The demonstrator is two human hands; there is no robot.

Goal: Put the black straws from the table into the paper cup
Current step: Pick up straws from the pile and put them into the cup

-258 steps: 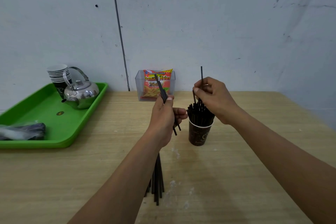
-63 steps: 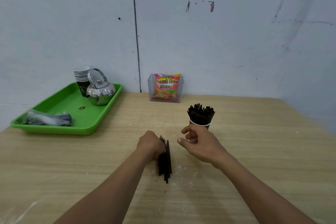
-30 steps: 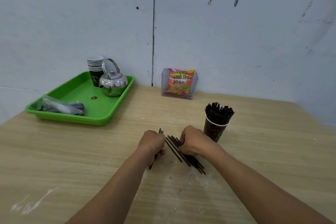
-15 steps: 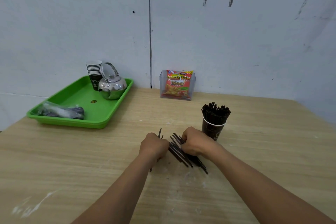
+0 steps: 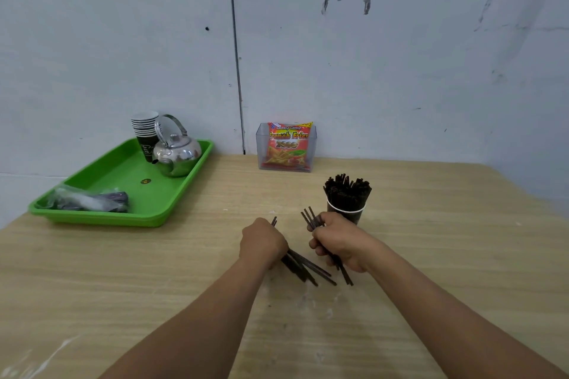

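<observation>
progress: late, I judge | paper cup (image 5: pixel 347 215) packed with black straws (image 5: pixel 347 192) | my left hand (image 5: pixel 261 241) and right hand (image 5: pixel 340 241) each closed on leftover straws (image 5: pixel 308 269) at table (image 5: pixel 446 255) | left: drop both bunches in cup

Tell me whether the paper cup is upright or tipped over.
Upright. The paper cup stands on the table, white rim up, black straws sticking out the top.

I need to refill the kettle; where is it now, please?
In the head view, the metal kettle stands at the far end of the green tray, on the left of the table, just in front of the stack of paper cups.
</observation>
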